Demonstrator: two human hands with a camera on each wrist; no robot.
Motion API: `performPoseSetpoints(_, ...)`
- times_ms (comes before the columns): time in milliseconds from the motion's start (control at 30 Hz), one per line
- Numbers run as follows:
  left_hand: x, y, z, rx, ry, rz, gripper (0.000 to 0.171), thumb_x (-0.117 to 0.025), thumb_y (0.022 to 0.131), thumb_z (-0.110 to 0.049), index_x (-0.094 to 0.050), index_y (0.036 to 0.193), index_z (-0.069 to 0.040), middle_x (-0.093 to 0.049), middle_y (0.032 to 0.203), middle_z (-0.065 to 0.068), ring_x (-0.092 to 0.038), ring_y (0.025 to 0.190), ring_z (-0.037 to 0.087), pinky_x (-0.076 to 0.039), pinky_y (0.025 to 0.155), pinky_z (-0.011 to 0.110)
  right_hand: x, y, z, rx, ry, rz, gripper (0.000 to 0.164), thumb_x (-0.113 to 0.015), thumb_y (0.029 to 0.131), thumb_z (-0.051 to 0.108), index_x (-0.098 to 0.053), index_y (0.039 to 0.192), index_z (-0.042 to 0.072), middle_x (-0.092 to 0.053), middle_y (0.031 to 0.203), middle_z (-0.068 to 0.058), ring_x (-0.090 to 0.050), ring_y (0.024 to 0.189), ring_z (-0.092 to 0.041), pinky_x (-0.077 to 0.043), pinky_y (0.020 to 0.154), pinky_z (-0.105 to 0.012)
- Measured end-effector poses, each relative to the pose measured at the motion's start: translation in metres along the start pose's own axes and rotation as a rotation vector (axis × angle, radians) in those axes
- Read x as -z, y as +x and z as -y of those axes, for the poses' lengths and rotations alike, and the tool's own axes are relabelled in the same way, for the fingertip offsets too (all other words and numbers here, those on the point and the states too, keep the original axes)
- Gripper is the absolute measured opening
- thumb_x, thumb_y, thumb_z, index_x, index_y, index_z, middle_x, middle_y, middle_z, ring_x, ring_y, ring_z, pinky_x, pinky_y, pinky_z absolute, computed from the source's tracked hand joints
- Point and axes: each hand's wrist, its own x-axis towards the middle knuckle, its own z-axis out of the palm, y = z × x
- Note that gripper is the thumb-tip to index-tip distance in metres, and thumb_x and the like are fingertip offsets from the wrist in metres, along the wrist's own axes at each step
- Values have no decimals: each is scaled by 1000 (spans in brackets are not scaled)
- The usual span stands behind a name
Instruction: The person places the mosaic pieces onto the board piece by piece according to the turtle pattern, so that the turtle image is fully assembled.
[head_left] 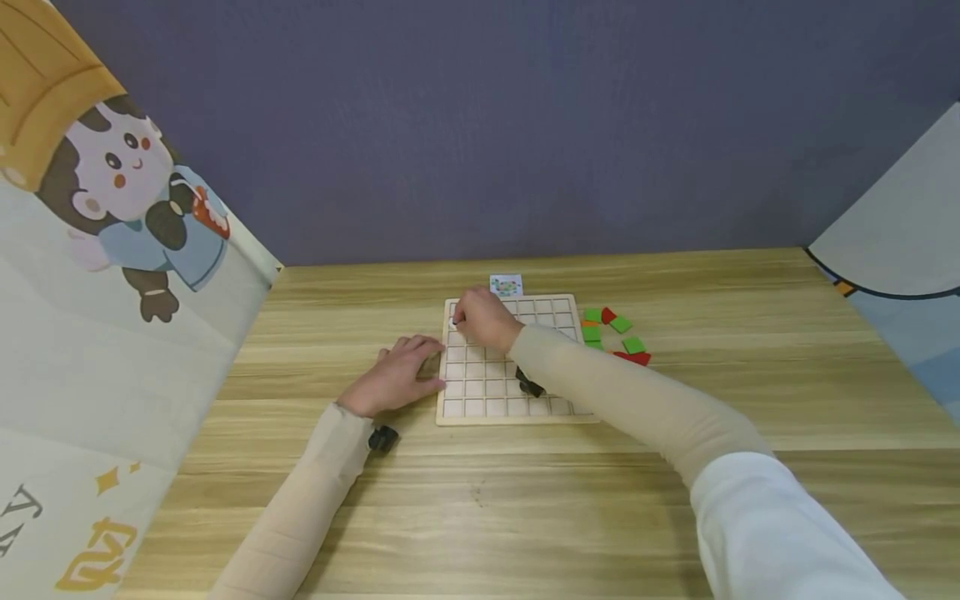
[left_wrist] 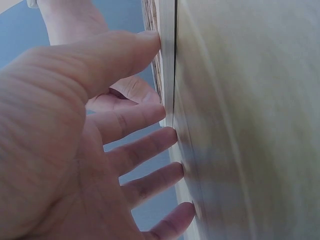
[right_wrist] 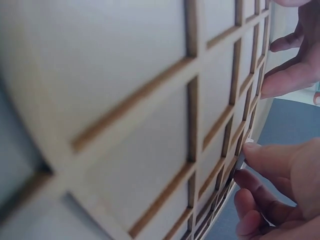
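Observation:
A wooden grid board (head_left: 476, 407) with square recesses lies on the table. Over its upper left part, my right hand (head_left: 486, 320) pinches a small thin piece (right_wrist: 240, 161) between thumb and index finger. The piece looks whitish with a dark edge; its kind is too small to tell. In the right wrist view its lower edge is at the grid. My left hand (head_left: 395, 375) rests at the board's left edge, and in the left wrist view the thumb and index fingertips touch that edge, fingers spread and nearly straight.
Right of the board lie several green tiles (head_left: 634, 345) and red pieces (head_left: 633, 358), with a bit of orange at the board's edge. A small printed card (head_left: 506, 285) lies behind the board. A dark partition (head_left: 525, 133) stands at the wooden table's (head_left: 480, 517) far edge.

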Motion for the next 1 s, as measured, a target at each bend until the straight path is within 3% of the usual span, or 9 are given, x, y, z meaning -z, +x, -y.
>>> performPoseSetpoints(300, 0, 1, -3, -3, 0, 5, 60, -63, 90, -38, -44, 139, -9, -38, 145, 10, -32, 131, 34, -21, 98, 69, 3, -2, -5, -20, 2, 36, 17, -63, 83, 0, -76, 90, 7, -69, 97, -4, -58, 99, -22, -44, 91, -33)
performPoseSetpoints(667, 0, -1, -1, -21, 10, -12, 61, -64, 89, -38, -44, 139, -9, -38, 145, 11, -32, 131, 36, -21, 96, 71, 13, -20, -18, -77, 95, 68, 17, -63, 86, 3, -74, 98, 8, -65, 100, -2, -54, 97, -20, -44, 90, -35)
performPoseSetpoints(767, 0, -1, 0, -14, 20, -11, 61, -64, 89, -39, -44, 140, -10, -38, 145, 10, -32, 131, 36, -21, 97, 71, 20, -25, -25, -75, 94, 46, 16, -65, 86, 4, -74, 99, 7, -67, 101, -2, -56, 98, -21, -39, 98, -38)
performPoseSetpoints(900, 0, -1, 0, -9, 24, -11, 62, -64, 89, -39, -44, 140, -10, -37, 145, 10, -33, 130, 36, -21, 97, 71, 30, -32, -35, -54, 100, 15, 16, -66, 86, 2, -73, 100, 5, -67, 101, -5, -58, 99, -23, -24, 109, -41)
performPoseSetpoints(1000, -1, -1, 1, -11, 23, -11, 62, -64, 89, -39, -44, 140, -10, -36, 146, 11, -32, 131, 36, -20, 97, 71, 37, -37, -44, -65, 115, 16, 18, -64, 87, 1, -72, 103, 4, -65, 103, -6, -58, 100, -23, -31, 105, -40)
